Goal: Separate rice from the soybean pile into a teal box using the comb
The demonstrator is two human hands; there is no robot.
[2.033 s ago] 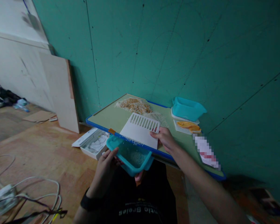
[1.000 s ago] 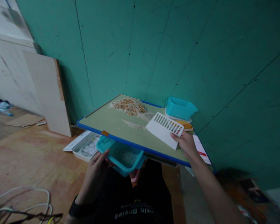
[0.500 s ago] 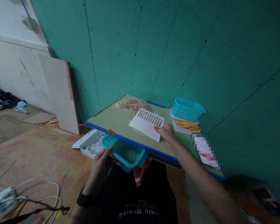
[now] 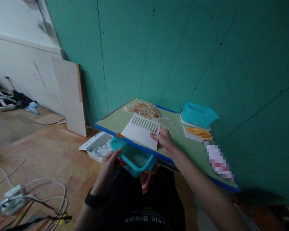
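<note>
Grip of the left hand [image 4: 110,162] pinches a rectangular teal plastic tub [image 4: 135,172] by its rim, below the blue-edged tabletop [image 4: 184,147], seemingly to catch pale grains [image 4: 139,159], some already inside. The right hand [image 4: 167,141] pinches a flat white slotted scraper [image 4: 140,132] near that edge, probably to herd more; golden kernels [image 4: 145,110] lie heaped behind.

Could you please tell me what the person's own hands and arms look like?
The left hand is ungloved, with a plain black band around the wrist. The right hand is ungloved too, its wrist unadorned. No sleeves are visible on either arm.
</note>
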